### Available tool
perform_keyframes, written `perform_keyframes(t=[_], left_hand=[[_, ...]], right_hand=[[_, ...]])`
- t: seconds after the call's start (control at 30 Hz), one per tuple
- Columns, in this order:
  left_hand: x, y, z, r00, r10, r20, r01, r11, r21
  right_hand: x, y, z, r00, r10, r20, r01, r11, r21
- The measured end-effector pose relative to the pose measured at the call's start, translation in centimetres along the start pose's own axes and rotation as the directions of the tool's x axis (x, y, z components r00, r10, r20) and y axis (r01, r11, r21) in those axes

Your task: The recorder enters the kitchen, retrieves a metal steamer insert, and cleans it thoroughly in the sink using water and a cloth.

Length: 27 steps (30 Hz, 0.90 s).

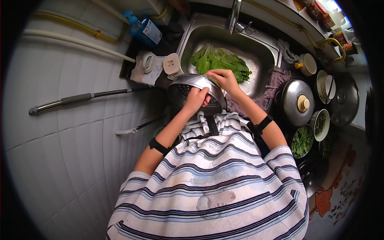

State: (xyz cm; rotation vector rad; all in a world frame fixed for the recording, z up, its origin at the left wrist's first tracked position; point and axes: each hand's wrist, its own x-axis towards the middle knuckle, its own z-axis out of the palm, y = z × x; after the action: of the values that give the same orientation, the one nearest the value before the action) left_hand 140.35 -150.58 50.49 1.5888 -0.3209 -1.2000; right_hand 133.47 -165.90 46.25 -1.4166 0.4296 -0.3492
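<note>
A round metal steamer basket point(180, 85) with a perforated base is tilted between my body and the sink. My left hand point(198, 99) grips its near side, the thumb over the metal wall. At the upper rim of the basket, my right hand point(223, 78) has thumb and fingertips pinched together; something thin and clear seems to be between them, but I cannot tell what. Green leafy lettuce point(220, 61) lies in the stainless steel sink point(258, 39), just beyond both hands.
A blue pump bottle point(151, 31) and a sponge point(171, 64) sit left of the sink. A purple rag point(274, 84) drapes its right edge. Farther right stand a lidded pot point(292, 100), a bowl of cut greens point(302, 142) and a large lid point(345, 99). The faucet point(234, 18) overhangs the sink.
</note>
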Motion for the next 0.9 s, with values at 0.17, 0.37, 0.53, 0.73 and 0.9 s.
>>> perform_keyframes(t=[0.17,0.37,0.53,0.73,0.9], left_hand=[[-1.9,-0.3,0.2,1.000,0.018,-0.015,-0.020,0.992,-0.124],[-4.7,2.4,-3.2,0.961,0.112,-0.253,-0.211,0.888,-0.408],[-5.0,7.0,-4.2,0.966,0.232,-0.119,-0.260,0.836,-0.482],[-1.8,7.5,-5.6,0.945,0.314,-0.094,-0.311,0.766,-0.563],[0.5,5.5,-4.8,0.950,0.294,-0.107,-0.297,0.739,-0.605]], right_hand=[[1.5,3.8,-1.9,0.906,0.421,-0.038,-0.384,0.857,0.343],[1.4,7.8,-8.1,0.803,0.585,-0.112,-0.418,0.687,0.594],[1.1,5.4,-8.5,0.864,0.482,-0.145,-0.333,0.764,0.552],[1.5,0.7,-8.4,0.935,0.352,0.027,-0.324,0.823,0.467],[1.2,-1.6,-5.1,0.947,0.146,-0.286,-0.129,0.989,0.079]])
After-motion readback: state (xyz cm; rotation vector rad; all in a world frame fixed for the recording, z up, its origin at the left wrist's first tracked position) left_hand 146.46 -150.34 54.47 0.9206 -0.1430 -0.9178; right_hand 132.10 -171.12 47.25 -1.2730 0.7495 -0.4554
